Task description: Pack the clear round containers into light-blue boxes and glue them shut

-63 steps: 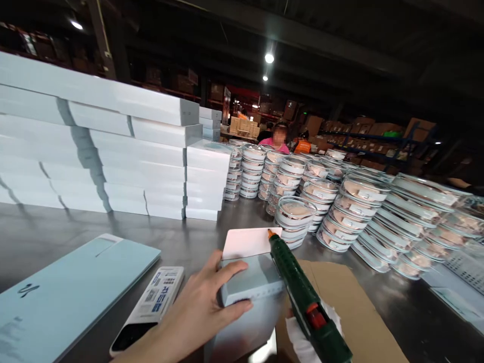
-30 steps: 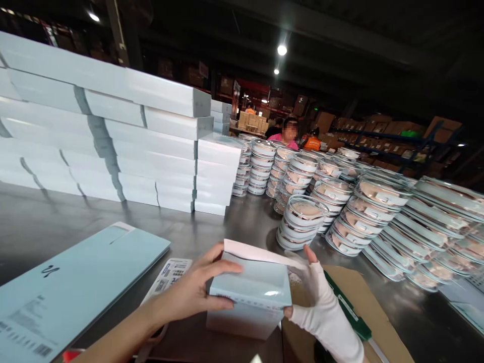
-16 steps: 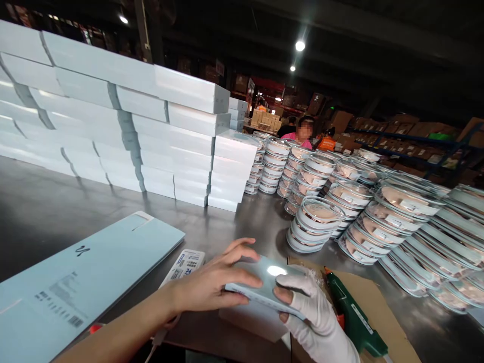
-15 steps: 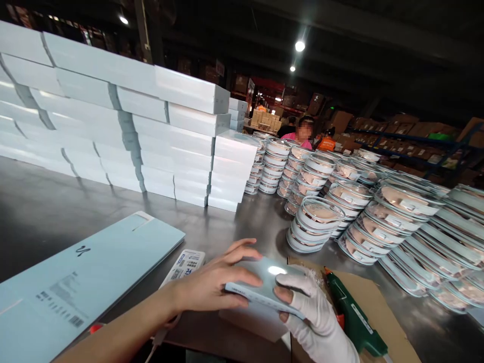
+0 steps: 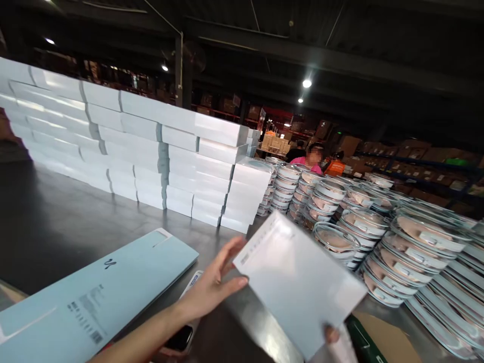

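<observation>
Above the steel table (image 5: pixel 56 222), both hands now tilt the box (image 5: pixel 298 282) up, left hand (image 5: pixel 212 287) fingers spread, right hand (image 5: pixel 335 338) pinching it.

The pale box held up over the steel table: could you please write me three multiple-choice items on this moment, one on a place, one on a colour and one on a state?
1. Where does the flat light-blue carton lie?
A. On the table, left of the left hand
B. On top of the stacked white boxes
C. On the round containers

2. What colour is the glue gun low at the right?
A. Yellow
B. Green
C. Grey

3. How is the pale box placed?
A. Flat on the table
B. Raised and tilted in the hands
C. Shelved at the back

Answers: 1 A, the carton rests on the steel table left of the left hand. 2 B, its body shows dark green. 3 B, the right hand has a grip on its lower edge, and the box hides part of the round containers behind.
</observation>
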A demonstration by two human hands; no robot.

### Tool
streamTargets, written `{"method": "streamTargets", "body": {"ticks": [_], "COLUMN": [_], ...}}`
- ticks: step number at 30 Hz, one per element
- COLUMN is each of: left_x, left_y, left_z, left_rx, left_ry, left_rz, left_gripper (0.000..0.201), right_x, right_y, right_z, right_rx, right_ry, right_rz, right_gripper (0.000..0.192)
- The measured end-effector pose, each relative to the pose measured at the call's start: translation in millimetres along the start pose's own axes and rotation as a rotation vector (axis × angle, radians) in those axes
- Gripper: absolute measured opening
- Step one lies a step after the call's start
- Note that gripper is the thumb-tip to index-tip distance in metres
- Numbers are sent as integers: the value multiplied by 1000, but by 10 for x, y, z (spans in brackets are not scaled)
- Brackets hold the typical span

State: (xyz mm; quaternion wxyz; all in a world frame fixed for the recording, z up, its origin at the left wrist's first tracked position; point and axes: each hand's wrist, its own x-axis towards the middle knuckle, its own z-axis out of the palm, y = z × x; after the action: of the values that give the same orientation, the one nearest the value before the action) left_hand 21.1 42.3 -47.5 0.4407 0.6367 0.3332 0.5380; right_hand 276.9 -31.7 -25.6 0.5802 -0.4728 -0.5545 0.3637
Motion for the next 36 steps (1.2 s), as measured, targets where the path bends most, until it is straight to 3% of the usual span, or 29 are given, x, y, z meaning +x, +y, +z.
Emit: {"method": "streamTargets", "body": {"ticks": [3, 4, 5, 9, 11, 13, 15, 17, 21, 22, 24, 26, 28, 31, 33, 34, 36], "left_x": [-39, -72, -115, -338, -454, -557, -638, -692, -686, -658, -580, -495, -440, -434, -445, -440, -404], "left_y": [117, 123, 110, -86, -213, -327, -416, -460, -312, -218, 21, 280, 496, 681, 726, 733, 717], "left_z": [-603, -849, -1098, -1921, -2155, -2273, -2317, -2343, -2424, -2422, -2326, -2068, -1674, -1041, -727, -617, -475], "left_rx": [327, 480, 622, 1086, 1261, 1389, 1446, 1445, 1439, 1444, 1445, 1434, 1440, 1339, 1202, 1142, 1061], "left_ry": [137, 188, 217, 447, 533, 572, 585, 590, 670, 690, 704, 689, 639, 393, 243, 212, 215], "left_rz": [110, 168, 189, 146, 83, 6, -52, -80, -124, -133, -122, -35, 169, 490, 578, 579, 561], "left_gripper": [41, 34, 31, 31, 30, 26, 24, 28, 38, 40, 41, 35, 27, 14, 12, 13, 16], "right_x": [616, 877, 1157, 2308, 2767, 3043, 3088, 2898, 1998, 1720, 1177, 709, 368, 105, 33, 8, -40], "right_y": [-543, -747, -939, -1403, -1438, -1414, -1381, -1349, -1252, -1210, -1094, -926, -715, -382, -224, -183, -192], "right_z": [67, 121, 202, 785, 1154, 1463, 1625, 1593, 1103, 953, 701, 553, 511, 514, 456, 397, 237], "right_rx": [-196, -293, -617, -899, -984, -1040, -1065, -1065, -1041, -1044, -1153, -1261, -1297, -1196, -968, -786, -360], "right_ry": [188, 254, 300, 132, 30, -57, -99, -91, -105, -112, 46, 190, 249, 268, 256, 188, -88], "right_rz": [-221, -288, -390, -581, -630, -646, -666, -713, -822, -870, -1161, -1333, -1350, -1187, -965, -796, -370], "right_gripper": [73, 69, 66, 69, 69, 61, 57, 60, 41, 33, 20, 22, 28, 31, 35, 37, 41]}}
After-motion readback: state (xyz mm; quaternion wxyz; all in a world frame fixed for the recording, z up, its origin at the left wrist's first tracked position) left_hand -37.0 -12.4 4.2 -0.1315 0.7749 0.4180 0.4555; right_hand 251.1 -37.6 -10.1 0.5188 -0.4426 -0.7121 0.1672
